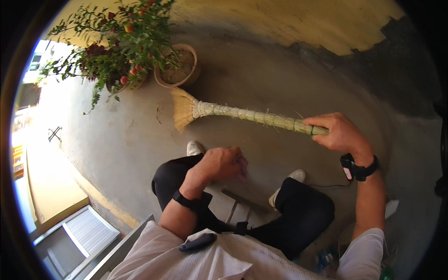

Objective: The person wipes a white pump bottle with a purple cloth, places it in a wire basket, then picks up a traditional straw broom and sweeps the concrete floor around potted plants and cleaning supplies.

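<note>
My right hand (341,134) grips the handle end of a straw hand broom (241,113), with the thumb and fingers around the tip beside a green tie. The pale handle, bound with many wraps, stretches leftward over the floor, and its tan bristles (183,109) fan out at the far end. Lower and nearer to me, my left hand (222,161) hangs between my knees, closed on a crumpled purplish cloth (241,167). That cloth is blurred and partly hidden by the fingers. The two hands are well apart.
A terracotta pot (194,70) of soil stands just beyond the bristles, next to a leafy plant (131,49) with red blooms. A wooden stool frame (236,204) shows between my legs. Plastic bottles (327,257) lie at lower right. A yellow wall (280,17) rises beyond the concrete floor.
</note>
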Demonstrator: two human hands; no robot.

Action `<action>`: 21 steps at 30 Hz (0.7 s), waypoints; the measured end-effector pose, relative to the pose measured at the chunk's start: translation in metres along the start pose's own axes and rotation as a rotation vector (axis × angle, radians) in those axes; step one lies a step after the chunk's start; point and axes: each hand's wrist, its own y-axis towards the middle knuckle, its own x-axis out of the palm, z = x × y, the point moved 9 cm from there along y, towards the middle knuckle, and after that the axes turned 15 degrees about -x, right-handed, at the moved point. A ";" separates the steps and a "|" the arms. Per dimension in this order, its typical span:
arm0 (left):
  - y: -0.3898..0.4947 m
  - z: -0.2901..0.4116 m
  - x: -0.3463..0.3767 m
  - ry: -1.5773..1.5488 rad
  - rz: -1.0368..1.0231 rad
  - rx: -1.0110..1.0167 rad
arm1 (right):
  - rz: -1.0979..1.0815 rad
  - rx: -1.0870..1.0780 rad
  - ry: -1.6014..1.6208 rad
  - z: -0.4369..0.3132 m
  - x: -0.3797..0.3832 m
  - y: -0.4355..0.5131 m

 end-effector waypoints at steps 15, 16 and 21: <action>-0.014 -0.001 -0.006 0.105 0.002 -0.065 | -0.018 0.224 0.017 0.029 0.070 -0.057; -0.012 -0.001 -0.008 0.065 -0.022 -0.080 | -0.018 0.196 0.019 0.027 0.068 -0.055; 0.012 0.011 0.004 0.189 -0.058 0.052 | -0.096 0.305 0.072 0.038 0.080 -0.066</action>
